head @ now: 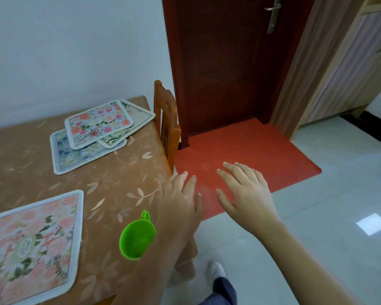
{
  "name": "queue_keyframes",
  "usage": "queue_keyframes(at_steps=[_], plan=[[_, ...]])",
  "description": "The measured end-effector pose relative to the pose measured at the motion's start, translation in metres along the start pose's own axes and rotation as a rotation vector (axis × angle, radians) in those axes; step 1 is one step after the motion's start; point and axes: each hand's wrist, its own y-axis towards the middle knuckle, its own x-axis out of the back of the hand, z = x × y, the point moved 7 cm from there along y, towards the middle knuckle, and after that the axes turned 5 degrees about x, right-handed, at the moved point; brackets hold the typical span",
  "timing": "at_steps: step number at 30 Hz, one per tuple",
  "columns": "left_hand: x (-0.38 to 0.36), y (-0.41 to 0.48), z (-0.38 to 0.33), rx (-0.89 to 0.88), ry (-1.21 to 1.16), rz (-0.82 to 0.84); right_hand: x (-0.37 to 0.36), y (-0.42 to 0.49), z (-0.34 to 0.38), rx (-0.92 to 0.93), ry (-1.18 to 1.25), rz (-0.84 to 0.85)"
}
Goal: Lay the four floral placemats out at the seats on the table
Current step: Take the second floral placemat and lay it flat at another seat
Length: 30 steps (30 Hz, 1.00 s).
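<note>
The left hand [180, 194] and right hand [244, 192] hover at the worktop's [110, 172] right edge over open tiled floor [317, 216], fingers [227, 179] spread and holding nothing, while one soft, round-cornered pink floral mat [31, 243] lies flat near-left, three more overlap in a far stack [98, 123] beside the wooden chair [166, 119], and a green plastic cup [136, 236] stands by the near edge.

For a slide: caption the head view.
Left hand and right hand hover open; one placemat laid, stack of three by the chair, green cup nearby.
</note>
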Motion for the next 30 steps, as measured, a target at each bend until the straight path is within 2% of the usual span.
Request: queue_keyframes(at_steps=[7,19,22,30], plan=[[-0.044,0.101,-0.019,0.063,-0.053,0.017,-0.030,0.094,-0.076,0.011,0.066,0.069],[-0.083,0.209,-0.004,0.262,0.028,-0.071,-0.096,0.218,-0.121,0.193,0.227,0.145],[-0.086,0.232,0.002,0.349,0.060,-0.146,-0.109,0.248,-0.131,0.280,0.263,0.134],[-0.086,0.289,0.008,0.604,0.139,-0.219,-0.127,0.327,-0.130,0.598,0.380,0.148]])
